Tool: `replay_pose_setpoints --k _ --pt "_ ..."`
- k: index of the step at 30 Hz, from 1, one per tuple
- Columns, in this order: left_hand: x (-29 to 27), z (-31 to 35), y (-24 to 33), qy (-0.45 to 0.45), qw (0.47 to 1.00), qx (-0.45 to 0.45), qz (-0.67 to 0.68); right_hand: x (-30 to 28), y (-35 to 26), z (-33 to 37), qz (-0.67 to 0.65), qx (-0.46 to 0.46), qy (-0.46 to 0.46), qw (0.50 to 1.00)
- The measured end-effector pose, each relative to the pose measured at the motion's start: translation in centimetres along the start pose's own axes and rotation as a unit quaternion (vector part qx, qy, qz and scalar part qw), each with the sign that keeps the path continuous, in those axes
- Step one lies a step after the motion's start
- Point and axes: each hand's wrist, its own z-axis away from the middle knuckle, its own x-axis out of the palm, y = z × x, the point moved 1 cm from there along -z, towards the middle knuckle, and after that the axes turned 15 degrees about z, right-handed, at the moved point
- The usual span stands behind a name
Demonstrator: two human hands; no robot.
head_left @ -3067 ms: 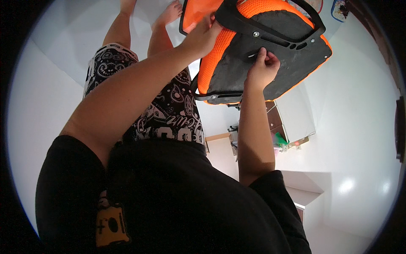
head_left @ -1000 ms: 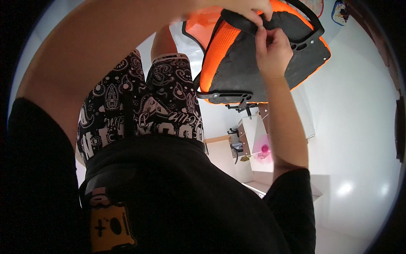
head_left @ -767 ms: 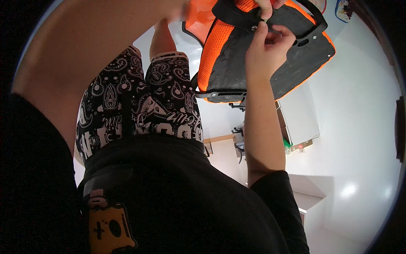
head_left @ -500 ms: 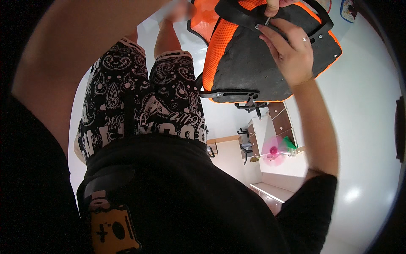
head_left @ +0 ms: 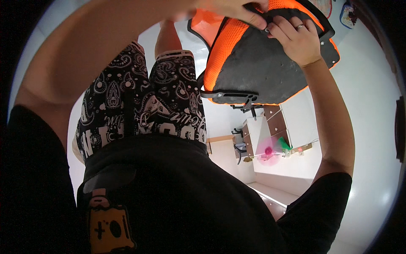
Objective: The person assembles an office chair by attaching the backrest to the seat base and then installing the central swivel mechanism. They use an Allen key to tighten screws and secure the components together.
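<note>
An orange and black chair seat [head_left: 258,63] is turned so its dark underside faces me. A black armrest bracket [head_left: 252,7] lies at its upper edge, mostly covered by my hands. Reaching across from the left, my left hand [head_left: 237,10] lays its thumb beside a small metal bolt [head_left: 267,30]; its other fingers curl round at the bracket, and what they hold is hidden. My right hand [head_left: 298,40], with a ring on one finger, pinches at the same bolt from the right. No tool shows between the hands.
Another black armrest bracket [head_left: 230,94] is on the seat's near edge. An orange chair part [head_left: 204,27] stands behind at the left. Beyond are a brown-fronted drawer cabinet [head_left: 277,120], a pink fan [head_left: 268,150] and a blue-edged container [head_left: 348,16] at the upper right.
My left forearm has swung further into view and its thumb has come down to the bolt. The thin metal rod between my hands is out of sight. My right hand has shifted slightly right.
</note>
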Motion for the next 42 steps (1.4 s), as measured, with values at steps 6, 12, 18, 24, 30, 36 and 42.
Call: replay_pose_setpoints --k 6,12,18,24,30,36,42 --pt "1.0 2.0 -0.9 -0.002 0.996 0.024 -0.080 -0.7 -2.4 0.5 0.017 0.156 -0.111 0.981" --pt "2.3 2.1 -1.5 0.021 1.000 0.012 -0.016 -1.7 -10.7 -1.0 -0.045 0.566 -0.201 0.798" --pt "4.2 2.2 -1.9 0.038 0.999 -0.003 -0.020 -3.7 -12.2 -9.9 -0.243 0.918 -0.137 0.283" --pt "5.0 2.9 -1.6 0.095 0.995 0.029 0.000 -5.4 -7.7 -12.2 -0.435 0.888 0.039 -0.146" --pt "9.0 3.8 1.7 0.132 0.977 -0.045 -0.163 -8.7 -8.7 -7.1 -0.536 0.828 -0.150 0.066" --pt "9.9 2.8 1.7 0.254 0.953 -0.055 -0.154 -7.6 -9.3 -2.7 -0.578 0.691 -0.233 0.366" --pt "6.9 2.7 2.7 0.254 0.963 -0.022 -0.087 -6.3 -5.3 -2.5 -0.232 0.348 -0.284 0.863"
